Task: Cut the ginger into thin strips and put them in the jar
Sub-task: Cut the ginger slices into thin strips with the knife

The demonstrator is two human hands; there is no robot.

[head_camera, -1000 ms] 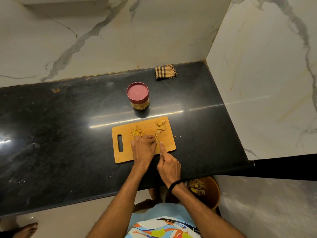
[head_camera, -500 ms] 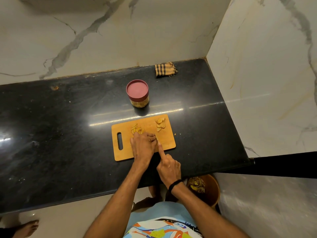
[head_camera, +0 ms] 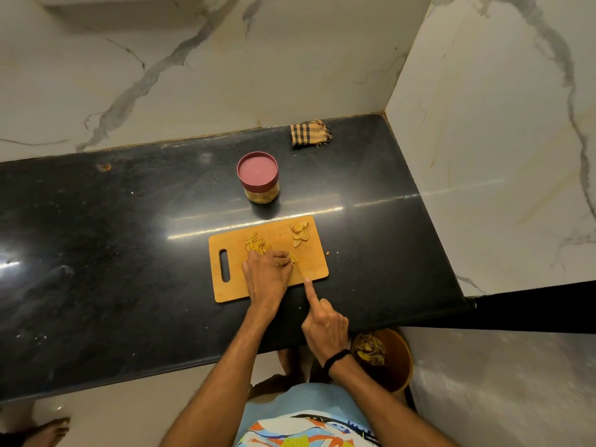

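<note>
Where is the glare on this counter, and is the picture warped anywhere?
Head view: bright streak of glare across the black countertop just behind the cutting board, another patch at the left edge; wide-angle lens bends the counter edges and walls; ginger detail under the left hand is soft.

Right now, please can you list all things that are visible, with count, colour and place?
cutting board: one, orange-brown wood, on the counter near its front edge
ginger strips: small pile, yellow, board's middle
ginger slices: few, yellow, board's far right corner
jar: one, clear with red lid on, behind the board
checked cloth: one, tan and dark, back corner
counter: one, black
bin: one, brown, on the floor at the right
knife: blade barely visible, in the right hand
left hand: pressing ginger
right hand: forefinger extended
</note>
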